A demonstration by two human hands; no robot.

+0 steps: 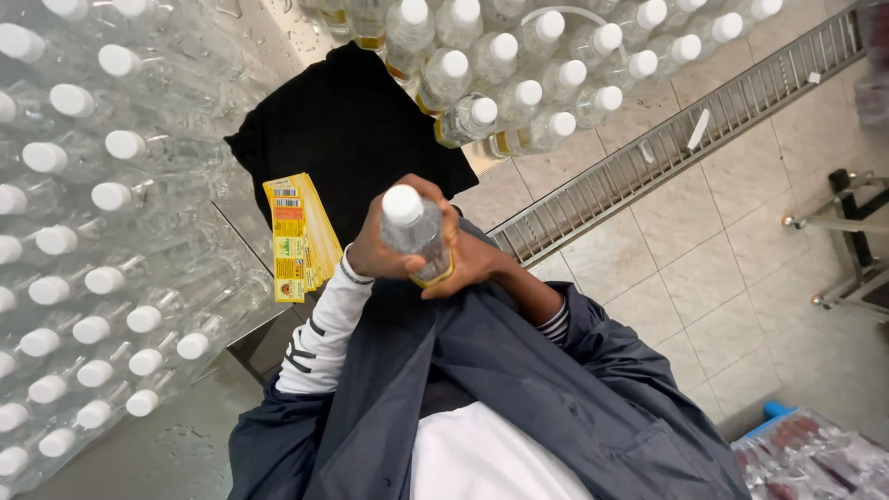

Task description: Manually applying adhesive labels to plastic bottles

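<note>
Rows of white-capped bottles (pixel 93 278), yellow labels (pixel 298 236) on black cloth (pixel 352 130), floor grate (pixel 685 130).

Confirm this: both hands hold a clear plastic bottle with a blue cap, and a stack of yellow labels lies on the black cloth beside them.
Wrong on the cap. In the head view the clear plastic bottle, held by the left hand and right hand, has a white cap. The stack of yellow labels does lie on the black cloth.

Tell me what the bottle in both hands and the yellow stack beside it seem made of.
Bottle: clear plastic by its look, see-through and glossy, with a matte white cap. Yellow label stack: likely thin printed paper or film, its fanned edges showing separate sheets.
</note>
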